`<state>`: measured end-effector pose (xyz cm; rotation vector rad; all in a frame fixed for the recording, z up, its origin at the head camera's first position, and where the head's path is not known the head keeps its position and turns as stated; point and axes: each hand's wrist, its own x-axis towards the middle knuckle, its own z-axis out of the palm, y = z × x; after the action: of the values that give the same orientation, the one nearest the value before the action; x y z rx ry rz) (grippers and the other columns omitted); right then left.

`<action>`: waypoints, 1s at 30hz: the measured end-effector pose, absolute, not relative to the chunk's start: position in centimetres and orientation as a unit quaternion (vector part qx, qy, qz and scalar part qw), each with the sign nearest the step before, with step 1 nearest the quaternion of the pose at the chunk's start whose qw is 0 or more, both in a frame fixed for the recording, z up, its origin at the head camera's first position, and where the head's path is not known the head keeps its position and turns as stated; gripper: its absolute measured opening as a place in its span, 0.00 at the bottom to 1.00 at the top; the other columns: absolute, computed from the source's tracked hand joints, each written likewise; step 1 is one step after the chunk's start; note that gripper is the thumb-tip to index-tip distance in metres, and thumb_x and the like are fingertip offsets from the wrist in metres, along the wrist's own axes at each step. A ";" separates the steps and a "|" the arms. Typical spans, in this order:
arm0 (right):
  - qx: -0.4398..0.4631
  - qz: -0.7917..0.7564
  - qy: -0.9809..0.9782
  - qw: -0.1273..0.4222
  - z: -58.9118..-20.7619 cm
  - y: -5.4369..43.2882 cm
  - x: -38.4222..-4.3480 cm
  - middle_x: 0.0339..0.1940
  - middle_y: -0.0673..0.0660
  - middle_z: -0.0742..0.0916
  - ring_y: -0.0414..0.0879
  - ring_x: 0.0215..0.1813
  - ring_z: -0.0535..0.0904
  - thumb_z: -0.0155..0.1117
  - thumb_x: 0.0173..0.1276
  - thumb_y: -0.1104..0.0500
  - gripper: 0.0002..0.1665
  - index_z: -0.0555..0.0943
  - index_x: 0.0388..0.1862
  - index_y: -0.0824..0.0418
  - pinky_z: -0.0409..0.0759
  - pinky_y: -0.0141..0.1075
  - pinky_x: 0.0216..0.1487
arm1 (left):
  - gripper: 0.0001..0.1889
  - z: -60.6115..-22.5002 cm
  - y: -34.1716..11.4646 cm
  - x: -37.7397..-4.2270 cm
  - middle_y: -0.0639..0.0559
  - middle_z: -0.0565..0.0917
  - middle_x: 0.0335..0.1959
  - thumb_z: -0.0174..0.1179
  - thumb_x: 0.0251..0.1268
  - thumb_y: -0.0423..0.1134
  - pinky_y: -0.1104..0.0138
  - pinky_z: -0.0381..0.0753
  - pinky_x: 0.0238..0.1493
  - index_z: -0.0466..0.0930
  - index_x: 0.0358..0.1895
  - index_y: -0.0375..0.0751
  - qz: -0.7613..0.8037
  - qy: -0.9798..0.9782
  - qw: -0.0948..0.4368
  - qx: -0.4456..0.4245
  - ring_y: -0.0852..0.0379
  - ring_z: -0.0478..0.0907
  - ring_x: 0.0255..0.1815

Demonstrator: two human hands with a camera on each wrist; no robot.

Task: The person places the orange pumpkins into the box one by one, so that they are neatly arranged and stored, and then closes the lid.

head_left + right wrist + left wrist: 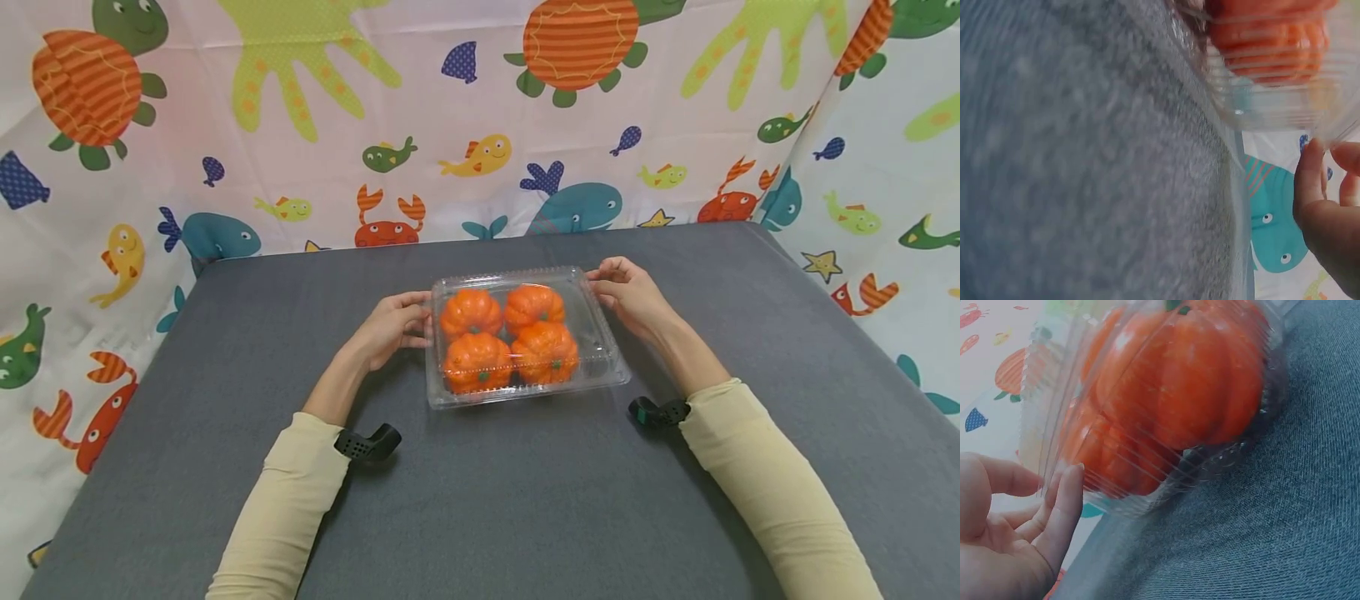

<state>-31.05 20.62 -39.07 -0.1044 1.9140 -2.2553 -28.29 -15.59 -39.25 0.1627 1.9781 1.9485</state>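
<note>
A clear plastic clamshell container (603, 350) with its lid down holds several small orange pumpkins (478, 361) with green stems. At its left side, my left hand (392, 327) pinches the rim between thumb and fingers; the left wrist view shows the fingertips (1072, 481) at the ribbed plastic wall. My right hand (630, 293) pinches the rim near the far right corner. In the right wrist view, the thumb and finger of that hand (1329, 206) meet on the clear edge. The container's underside is close over the grey cloth.
A grey cloth-covered table (495, 500) spreads out around the container. Behind it and along the sides hangs a white curtain (450, 108) printed with sea animals. A black wrist camera (367, 443) sits on the left wrist, another black camera (658, 412) on the right.
</note>
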 end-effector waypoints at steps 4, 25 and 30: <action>-0.009 -0.737 0.665 0.124 -38.7 20.4 -30.8 0.44 0.53 0.74 0.42 0.42 0.74 0.49 0.73 0.69 0.12 0.65 0.51 0.57 0.73 0.31 0.43 | 0.23 -39.4 -15.3 -28.4 0.49 0.75 0.33 0.43 0.73 0.30 0.67 0.82 0.33 0.61 0.68 0.29 0.705 0.691 0.153 0.041 0.60 0.76 0.29; -0.065 -0.618 0.736 0.270 -37.4 22.5 -23.9 0.52 0.62 0.69 0.46 0.44 0.72 0.48 0.76 0.61 0.35 0.47 0.75 0.62 0.79 0.38 0.39 | 0.22 -39.6 -14.7 -28.5 0.49 0.73 0.35 0.46 0.74 0.31 0.69 0.81 0.32 0.63 0.69 0.37 0.715 0.695 0.072 -0.033 0.60 0.73 0.33; -0.055 -0.646 0.697 0.306 -37.3 22.6 -22.4 0.43 0.56 0.77 0.43 0.40 0.78 0.49 0.74 0.63 0.37 0.44 0.75 0.66 0.80 0.35 0.37 | 0.22 -39.5 -14.5 -28.4 0.49 0.73 0.36 0.46 0.75 0.32 0.70 0.81 0.33 0.64 0.69 0.38 0.706 0.705 0.066 -0.034 0.60 0.73 0.34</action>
<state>-22.41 22.59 -37.29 -0.1449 1.8458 -1.7099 -28.41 -14.47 -39.52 -0.1040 2.1252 2.1275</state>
